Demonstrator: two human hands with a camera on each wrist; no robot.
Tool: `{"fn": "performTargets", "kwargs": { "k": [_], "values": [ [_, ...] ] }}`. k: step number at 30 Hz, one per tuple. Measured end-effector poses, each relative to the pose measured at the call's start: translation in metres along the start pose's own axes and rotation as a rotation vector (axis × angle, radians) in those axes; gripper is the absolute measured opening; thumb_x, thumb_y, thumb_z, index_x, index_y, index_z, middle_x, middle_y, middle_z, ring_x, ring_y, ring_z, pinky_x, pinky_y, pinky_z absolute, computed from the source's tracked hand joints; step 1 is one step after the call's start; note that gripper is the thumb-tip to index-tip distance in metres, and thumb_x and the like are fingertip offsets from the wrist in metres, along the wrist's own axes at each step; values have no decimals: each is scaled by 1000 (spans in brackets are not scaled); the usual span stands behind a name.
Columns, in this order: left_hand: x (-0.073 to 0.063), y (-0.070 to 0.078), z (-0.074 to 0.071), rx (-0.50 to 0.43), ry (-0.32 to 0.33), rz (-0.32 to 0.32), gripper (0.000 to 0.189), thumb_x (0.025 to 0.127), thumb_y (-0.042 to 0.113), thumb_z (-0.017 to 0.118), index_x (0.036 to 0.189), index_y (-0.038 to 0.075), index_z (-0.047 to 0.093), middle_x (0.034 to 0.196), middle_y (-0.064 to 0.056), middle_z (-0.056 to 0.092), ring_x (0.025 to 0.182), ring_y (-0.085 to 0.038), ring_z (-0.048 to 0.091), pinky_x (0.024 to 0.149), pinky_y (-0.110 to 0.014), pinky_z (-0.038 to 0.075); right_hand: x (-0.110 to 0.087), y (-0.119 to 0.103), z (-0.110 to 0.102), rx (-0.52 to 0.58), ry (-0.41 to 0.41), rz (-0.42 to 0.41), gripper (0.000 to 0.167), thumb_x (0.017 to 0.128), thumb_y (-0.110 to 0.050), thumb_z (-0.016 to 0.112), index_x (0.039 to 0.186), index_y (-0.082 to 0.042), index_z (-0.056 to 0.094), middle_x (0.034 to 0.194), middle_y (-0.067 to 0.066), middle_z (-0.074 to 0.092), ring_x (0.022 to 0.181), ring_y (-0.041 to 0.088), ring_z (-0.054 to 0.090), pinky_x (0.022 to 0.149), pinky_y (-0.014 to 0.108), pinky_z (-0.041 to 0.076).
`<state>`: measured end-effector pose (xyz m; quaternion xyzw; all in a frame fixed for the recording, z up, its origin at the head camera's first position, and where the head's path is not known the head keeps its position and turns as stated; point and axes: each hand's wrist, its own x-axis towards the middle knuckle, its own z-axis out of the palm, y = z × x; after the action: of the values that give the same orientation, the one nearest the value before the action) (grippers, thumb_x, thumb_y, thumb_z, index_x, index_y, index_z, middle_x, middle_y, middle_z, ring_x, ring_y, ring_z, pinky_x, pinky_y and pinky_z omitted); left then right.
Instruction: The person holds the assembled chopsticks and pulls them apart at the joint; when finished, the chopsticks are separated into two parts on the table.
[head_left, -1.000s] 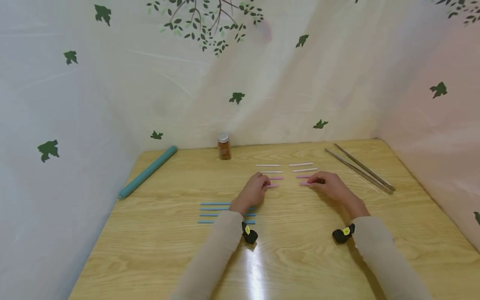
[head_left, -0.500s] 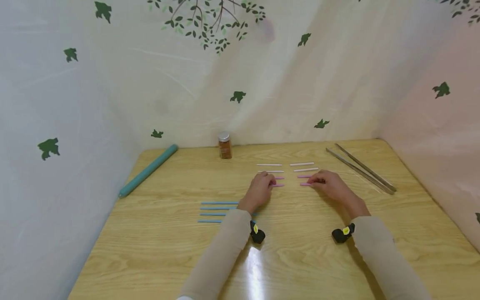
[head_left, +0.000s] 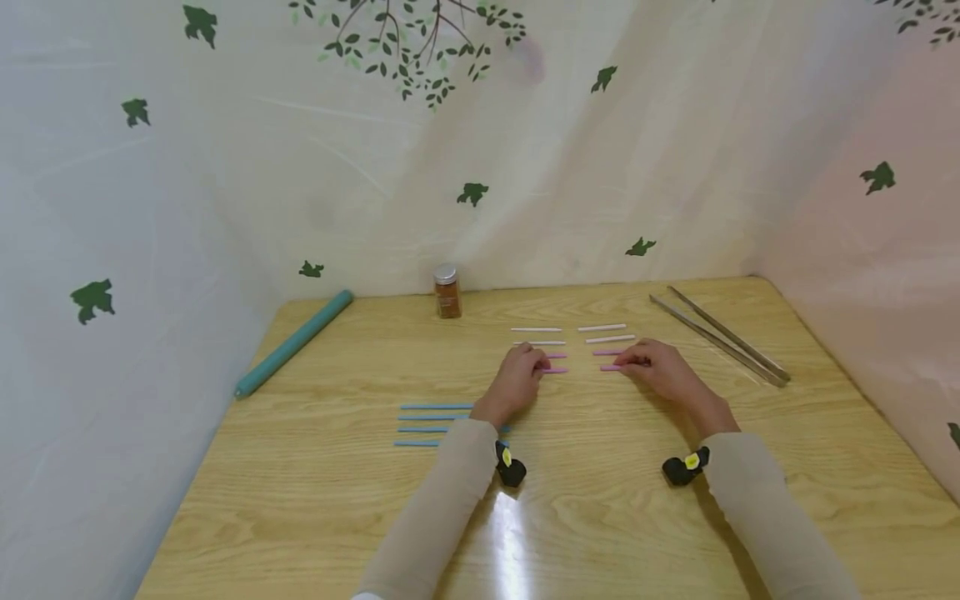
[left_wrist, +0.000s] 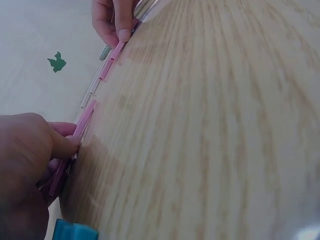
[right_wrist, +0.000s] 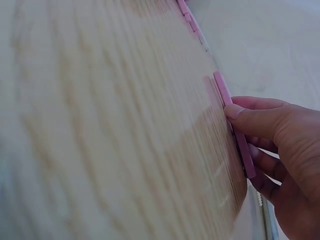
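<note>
Wood-grain table [head_left: 285, 517] stood against pale sheeting [head_left: 367, 225] printed with green birds [head_left: 472, 194] and leafy branches [head_left: 437, 25]; glare [head_left: 511, 542] streaked tabletop.

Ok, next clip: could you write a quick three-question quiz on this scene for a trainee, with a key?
1. True or false: the left hand and the right hand each pinch a pink stick.
2. What stands near the far edge of the table? A) a cup B) a jar C) a bowl
3. How many blue sticks show in the head view?

Key: 1. True. 2. B, a jar. 3. Four.
</note>
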<state>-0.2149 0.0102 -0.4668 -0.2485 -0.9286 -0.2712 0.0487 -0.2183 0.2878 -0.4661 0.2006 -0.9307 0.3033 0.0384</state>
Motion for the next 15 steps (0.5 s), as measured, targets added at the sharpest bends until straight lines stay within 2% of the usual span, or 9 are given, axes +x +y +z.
{"fn": "performTargets", "kwargs": {
  "k": [10,15],
  "values": [
    [0,2,2,48,1,-1,9,93,7,60,96,9,68,96,-4,59,95,-21,56,87,-31,44,0,-3,-1,-26,5,-26,9,87,-8,68,93,-6,75,89,9,65,82,23,56,73,38,45],
    [-4,3,-10,62,11,8,11,94,12,58,101,12,67,99,-3,58,94,-21,54,84,-34,44,0,-10,-5,-100,40,-63,13,86,-8,69,98,-6,74,87,8,66,80,24,59,71,40,46]
  ]
}}
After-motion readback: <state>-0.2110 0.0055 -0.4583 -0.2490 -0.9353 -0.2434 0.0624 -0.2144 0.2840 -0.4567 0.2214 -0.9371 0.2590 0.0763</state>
